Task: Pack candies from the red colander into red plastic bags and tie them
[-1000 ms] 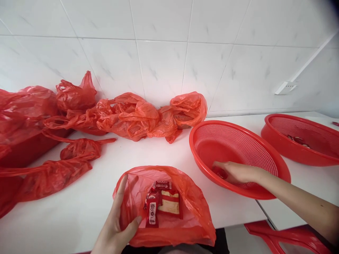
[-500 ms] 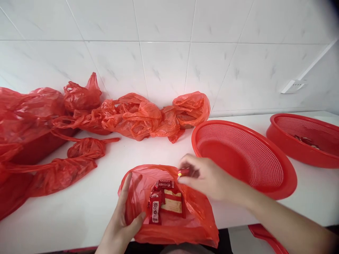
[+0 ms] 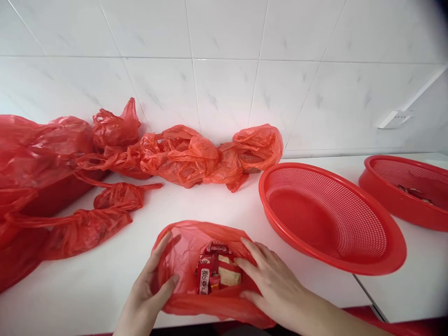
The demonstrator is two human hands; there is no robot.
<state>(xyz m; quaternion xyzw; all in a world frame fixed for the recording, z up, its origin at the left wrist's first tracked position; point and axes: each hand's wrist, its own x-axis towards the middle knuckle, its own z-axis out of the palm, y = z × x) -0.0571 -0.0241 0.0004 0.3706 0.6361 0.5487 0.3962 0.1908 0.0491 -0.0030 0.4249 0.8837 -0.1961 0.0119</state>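
A red plastic bag (image 3: 196, 305) lies with its mouth spread on the white tabletop before me. Several small wrapped snacks (image 3: 204, 280) are inside it, mostly in red wrappers. One pack (image 3: 229, 273) among them shows pale yellow contents. My left hand (image 3: 149, 280) holds the bag's left side, its thumb inside the mouth. Over the right rim reaches my right hand (image 3: 266, 280), fingers apart and no snack visible in it. Its fingertips are close to the yellow pack; whether they touch it I cannot tell.
A large red plastic colander (image 3: 308, 224) stands right of the bag, tilted. Farther right, another red basket (image 3: 395, 196) holds some small dark items. Crumpled red plastic bags (image 3: 189, 156) line the tiled wall, with more bags (image 3: 42, 154) at left.
My right hand has let go of a small red-wrapped snack and moved down over the bag's right side. A small red piece now shows among the snacks. The view has shifted slightly.
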